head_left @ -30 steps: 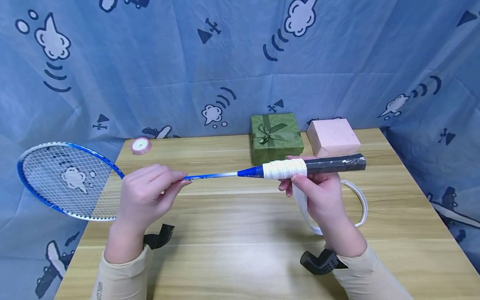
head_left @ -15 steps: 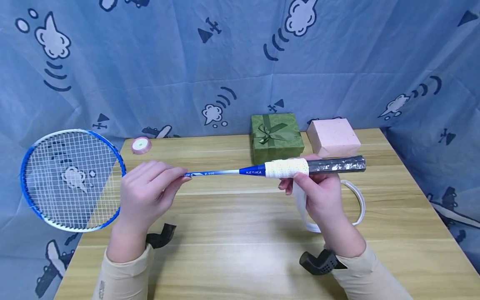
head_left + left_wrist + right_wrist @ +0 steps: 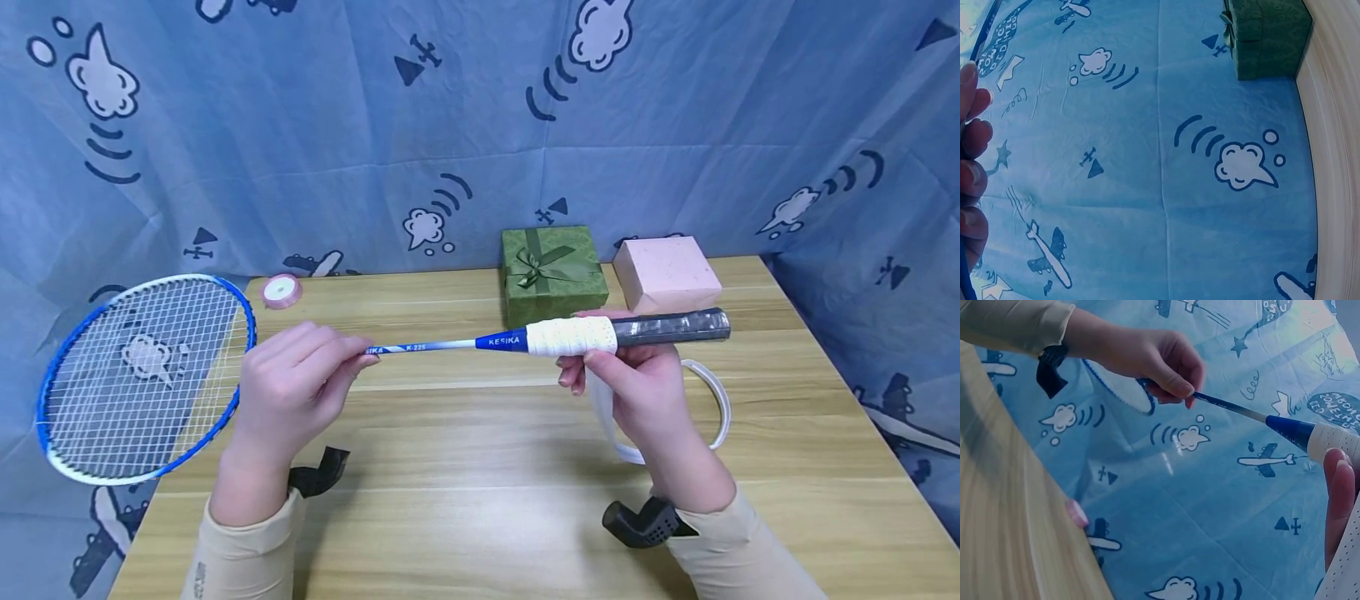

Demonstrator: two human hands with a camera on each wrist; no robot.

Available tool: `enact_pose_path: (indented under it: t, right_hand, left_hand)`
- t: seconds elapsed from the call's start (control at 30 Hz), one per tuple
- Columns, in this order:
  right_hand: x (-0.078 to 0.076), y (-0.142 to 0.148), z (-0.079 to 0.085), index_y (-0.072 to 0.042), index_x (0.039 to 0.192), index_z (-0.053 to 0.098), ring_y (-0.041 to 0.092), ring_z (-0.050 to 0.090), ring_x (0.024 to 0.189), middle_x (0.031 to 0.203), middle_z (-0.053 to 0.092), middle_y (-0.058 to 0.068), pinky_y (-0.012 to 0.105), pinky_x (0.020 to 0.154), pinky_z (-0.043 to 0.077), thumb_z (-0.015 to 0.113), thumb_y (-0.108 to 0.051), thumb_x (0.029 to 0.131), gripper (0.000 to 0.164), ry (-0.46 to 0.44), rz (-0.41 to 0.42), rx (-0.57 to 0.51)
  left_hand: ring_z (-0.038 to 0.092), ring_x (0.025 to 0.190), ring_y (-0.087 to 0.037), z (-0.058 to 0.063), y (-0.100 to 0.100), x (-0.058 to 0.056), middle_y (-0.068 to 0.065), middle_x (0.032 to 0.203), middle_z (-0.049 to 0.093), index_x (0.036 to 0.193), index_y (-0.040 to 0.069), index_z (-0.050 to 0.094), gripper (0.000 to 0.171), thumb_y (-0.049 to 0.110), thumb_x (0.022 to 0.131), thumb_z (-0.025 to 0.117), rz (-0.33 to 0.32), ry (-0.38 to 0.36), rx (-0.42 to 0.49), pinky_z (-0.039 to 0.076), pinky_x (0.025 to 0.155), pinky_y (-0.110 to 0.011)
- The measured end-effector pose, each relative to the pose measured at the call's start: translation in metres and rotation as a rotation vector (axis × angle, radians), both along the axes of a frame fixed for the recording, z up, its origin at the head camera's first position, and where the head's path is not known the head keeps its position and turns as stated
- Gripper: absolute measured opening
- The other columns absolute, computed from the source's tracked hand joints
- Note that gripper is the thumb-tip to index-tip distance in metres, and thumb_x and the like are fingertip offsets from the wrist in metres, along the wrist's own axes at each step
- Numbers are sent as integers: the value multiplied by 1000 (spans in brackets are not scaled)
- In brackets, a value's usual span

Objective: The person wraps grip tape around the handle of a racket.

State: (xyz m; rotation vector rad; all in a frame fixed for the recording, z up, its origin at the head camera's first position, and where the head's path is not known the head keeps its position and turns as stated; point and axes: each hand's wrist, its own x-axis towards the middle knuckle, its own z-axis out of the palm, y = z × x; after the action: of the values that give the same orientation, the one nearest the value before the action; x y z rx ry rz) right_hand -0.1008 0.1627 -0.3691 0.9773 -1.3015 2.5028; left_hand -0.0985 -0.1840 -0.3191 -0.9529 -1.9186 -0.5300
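Observation:
A blue and white badminton racket (image 3: 501, 341) is held level above the table, its strung head at the left. My left hand (image 3: 296, 387) pinches the thin shaft between thumb and fingers. At the other end, my right hand (image 3: 645, 379) grips the handle, thumb pressing on white perforated grip tape (image 3: 572, 336). This tape is wound round the upper handle; the lower handle (image 3: 675, 327) shows black. A loose length of the tape hangs below the right hand and loops behind the wrist. In the right wrist view, the left hand (image 3: 1160, 362) pinches the shaft.
At the table's back stand a green gift box (image 3: 553, 275) with a bow and a pink box (image 3: 666, 273). A pink ribbon roll (image 3: 282, 291) lies at the back left. Behind the wooden table (image 3: 465, 500) hangs a blue patterned cloth (image 3: 337, 125).
The racket has turned about its shaft, so its head faces the camera more fully and the shaft lettering shows. Both hands stay in nearly the same place.

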Motion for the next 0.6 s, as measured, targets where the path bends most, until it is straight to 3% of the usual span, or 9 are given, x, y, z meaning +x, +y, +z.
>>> enact_pose_path:
  t: [0.17, 0.37, 0.6]
  right_hand:
    - [2, -2, 2, 7, 111, 66, 24, 76, 70, 88, 77, 19, 29, 58, 60, 59, 12, 98, 16, -50, -32, 11]
    - [3, -4, 3, 6, 109, 66, 25, 77, 70, 88, 77, 19, 29, 58, 59, 64, 5, 99, 11, -64, -63, 16]
    - [3, -3, 0, 9, 116, 63, 25, 76, 69, 88, 77, 21, 29, 58, 59, 58, 10, 99, 18, -68, -64, 17]
  left_hand:
    - [52, 55, -17, 0, -1, 1, -2, 69, 67, 85, 6, 75, 27, 25, 102, 66, 46, -12, -21, 42, 49, -33]
    - [60, 59, -25, 1, 0, 1, -6, 74, 69, 86, 4, 75, 26, 23, 102, 66, 58, -12, -18, 49, 54, -40]
    - [52, 51, -15, 2, 2, 1, 0, 68, 63, 86, 7, 76, 24, 24, 99, 65, 51, 31, -43, 39, 43, -30]
